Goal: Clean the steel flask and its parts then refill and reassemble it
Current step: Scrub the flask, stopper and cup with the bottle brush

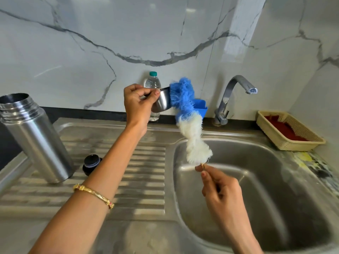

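In the head view, the left hand [137, 102] holds the steel cup lid [162, 102] of the flask, with the thumb and fingers curled around its closed end, so the open mouth looks to the right. The right hand [218, 187] pinches the thin handle of the bottle brush [187, 123] just below the bristles. Above this pinch the white bristles come first, then the blue ones, and the blue tip presses at the mouth of the cup lid.

Both grips are over the sink basin [275, 180]. Below and to the left of the left hand, the steel flask [34, 136] stands open and upright on the ribbed drainboard [143, 180], and a dark stopper [91, 163] lies beside it.

I judge the cup lid is light, stiff and slippery when wet, so a hold around the closed end seems right, as it leaves the rim free. The brush looks soft and bends easily; a pinch near the bristles should give more control. The flask is probably heavier and smooth, best taken around its middle.
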